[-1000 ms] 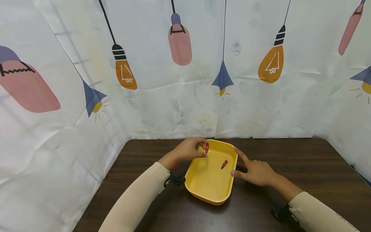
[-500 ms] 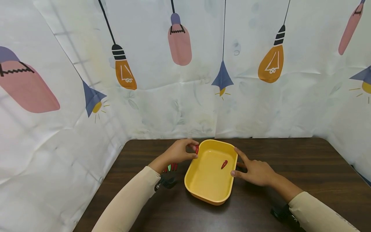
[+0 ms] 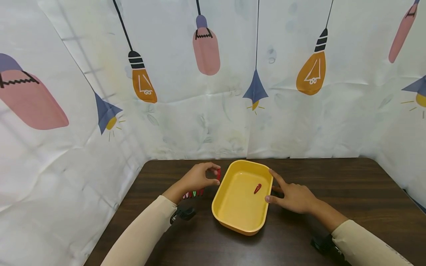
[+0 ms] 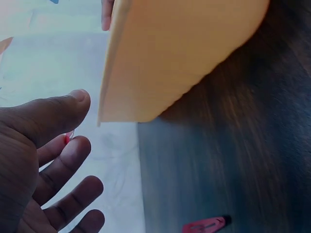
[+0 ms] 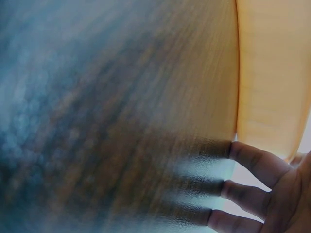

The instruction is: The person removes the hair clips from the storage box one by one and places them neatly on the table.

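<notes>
My left hand (image 3: pixel 197 177) pinches a red snap hair clip (image 3: pixel 218 174) between thumb and fingertips, just outside the left rim of the yellow tray (image 3: pixel 240 218). Only a sliver of that clip shows behind the fingers in the left wrist view. A second red hair clip (image 3: pixel 257 188) lies inside the tray, towards its right side. With index finger and thumb extended, my right hand (image 3: pixel 294 197) touches the tray's right wall. The right wrist view shows its other fingers (image 5: pixel 243 196) reaching down to the tabletop beside the tray.
Several hair clips, among them a green clip (image 3: pixel 194 193) and a pink clip (image 3: pixel 187 195), lie in a row on the dark wooden table (image 3: pixel 349 184), partly behind the left wrist. A curtain (image 3: pixel 213 122) printed with lamps hangs behind the table.
My left hand has moved left with the red hair clip, from over the tray to outside its rim, uncovering the row of clips. The right hand and tray have stayed put.
</notes>
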Motion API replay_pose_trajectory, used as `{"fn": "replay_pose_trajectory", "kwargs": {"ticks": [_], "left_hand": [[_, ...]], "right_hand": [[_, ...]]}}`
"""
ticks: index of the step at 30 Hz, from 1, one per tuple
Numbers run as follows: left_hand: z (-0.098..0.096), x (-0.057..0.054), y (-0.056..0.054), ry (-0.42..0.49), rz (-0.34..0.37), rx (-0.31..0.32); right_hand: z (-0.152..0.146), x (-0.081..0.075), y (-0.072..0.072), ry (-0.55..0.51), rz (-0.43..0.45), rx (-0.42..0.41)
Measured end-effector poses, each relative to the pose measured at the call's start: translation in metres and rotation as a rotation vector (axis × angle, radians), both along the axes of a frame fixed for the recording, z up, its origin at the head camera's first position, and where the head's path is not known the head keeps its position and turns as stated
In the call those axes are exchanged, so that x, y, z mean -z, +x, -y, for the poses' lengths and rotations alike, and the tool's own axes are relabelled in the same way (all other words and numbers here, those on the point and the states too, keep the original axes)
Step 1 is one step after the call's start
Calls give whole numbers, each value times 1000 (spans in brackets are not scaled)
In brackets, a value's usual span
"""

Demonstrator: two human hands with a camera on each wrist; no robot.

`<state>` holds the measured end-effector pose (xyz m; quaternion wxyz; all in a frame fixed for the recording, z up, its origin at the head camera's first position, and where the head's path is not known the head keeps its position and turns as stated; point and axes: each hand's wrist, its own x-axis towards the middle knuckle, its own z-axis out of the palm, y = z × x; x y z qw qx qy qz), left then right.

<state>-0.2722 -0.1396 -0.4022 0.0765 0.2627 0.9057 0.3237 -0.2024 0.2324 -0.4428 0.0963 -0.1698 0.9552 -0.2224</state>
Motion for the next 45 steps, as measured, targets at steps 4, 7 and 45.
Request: {"fn": "replay_pose_trajectory", "kwargs": {"ticks": [4, 7, 45], "left_hand": [[5, 3, 3, -21, -3, -17], [9, 5, 5, -26, 5, -27], [45, 47, 0, -134, -82, 19]], "right_hand": [[0, -1, 1, -4, 3, -4], [1, -2, 1, 0, 4, -1], [-1, 3, 0, 3, -6, -5]]}}
